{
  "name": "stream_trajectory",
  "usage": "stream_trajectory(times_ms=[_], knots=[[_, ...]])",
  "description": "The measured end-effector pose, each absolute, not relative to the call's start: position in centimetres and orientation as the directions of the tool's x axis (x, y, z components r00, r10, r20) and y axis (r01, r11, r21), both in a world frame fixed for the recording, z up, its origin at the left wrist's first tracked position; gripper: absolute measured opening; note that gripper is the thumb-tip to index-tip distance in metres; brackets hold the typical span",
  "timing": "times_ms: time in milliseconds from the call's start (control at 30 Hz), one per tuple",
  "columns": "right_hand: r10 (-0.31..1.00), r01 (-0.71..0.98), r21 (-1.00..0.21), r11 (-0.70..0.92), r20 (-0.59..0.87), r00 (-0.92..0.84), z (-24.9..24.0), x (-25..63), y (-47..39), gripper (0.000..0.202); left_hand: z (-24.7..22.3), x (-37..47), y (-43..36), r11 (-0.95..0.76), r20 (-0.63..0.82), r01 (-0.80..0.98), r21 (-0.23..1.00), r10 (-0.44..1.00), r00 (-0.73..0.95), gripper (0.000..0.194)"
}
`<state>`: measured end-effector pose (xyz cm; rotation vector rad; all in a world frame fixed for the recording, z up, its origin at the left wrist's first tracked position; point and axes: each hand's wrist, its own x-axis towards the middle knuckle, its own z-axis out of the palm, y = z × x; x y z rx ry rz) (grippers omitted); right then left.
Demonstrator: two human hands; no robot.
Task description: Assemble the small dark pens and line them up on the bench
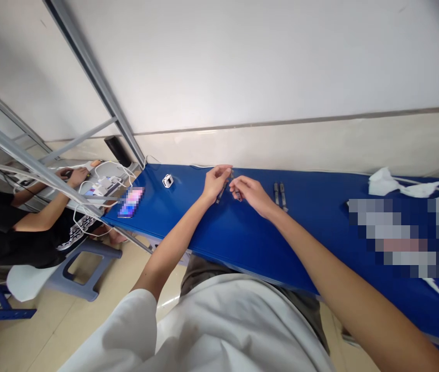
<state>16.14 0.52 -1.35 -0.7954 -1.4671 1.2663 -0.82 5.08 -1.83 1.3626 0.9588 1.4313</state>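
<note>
My left hand (216,182) is closed in a pinch above the blue tabletop, with a thin dark pen-like stick (221,194) showing under its fingers. Close beside it on the right, my right hand (251,192) has its fingers curled round another short dark pen-like piece (237,194). The fingertips of both hands nearly meet, and they hide much of what they hold. To the right of my right hand, two dark pen-like sticks (280,195) lie side by side on the table, their lower ends paler.
On the blue table (242,243) are a small white device (168,180), a phone (131,202), crumpled white tissue (388,182) and a blurred-out item (397,232). A metal frame (88,67) rises at left. Beyond it, another person's hand (78,176) is near white cables; a stool (83,266) stands below.
</note>
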Motion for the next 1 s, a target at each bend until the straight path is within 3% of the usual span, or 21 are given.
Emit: stream_trajectory(times_ms=[167,367,567,767,900,1000], knots=[[0.853,0.337,-0.801,0.494,0.371,-0.368,-2.4,17.0,0.6,0.031,-2.8,-0.7,5.6,-0.432,0.397,0.185,0.883,0.896,0.200,0.033],[0.810,0.553,-0.598,0.580,0.356,-0.465,-2.2,17.6,0.3,0.025,-2.9,-1.3,5.9,-0.480,0.424,0.432,0.763,0.877,0.226,0.028],[0.888,0.828,-0.368,0.423,0.350,-0.299,-1.3,18.2,0.4,0.022,-2.7,-1.5,5.4,-0.479,0.386,0.624,0.618,0.876,0.290,0.030],[0.916,0.957,-0.247,0.154,0.398,-0.045,-1.2,21.0,1.7,0.034,-2.7,-1.1,4.8,-0.502,0.371,0.749,0.433,0.856,0.359,0.039],[0.933,0.977,-0.213,-0.016,0.347,0.091,-2.0,22.2,2.6,0.050,-2.9,-1.1,4.8,-0.491,0.350,0.779,0.389,0.861,0.368,0.038],[0.946,0.975,-0.222,-0.028,0.309,0.098,-2.3,22.3,3.0,0.050,-3.1,-1.2,4.8,-0.477,0.323,0.798,0.368,0.871,0.372,0.035]])
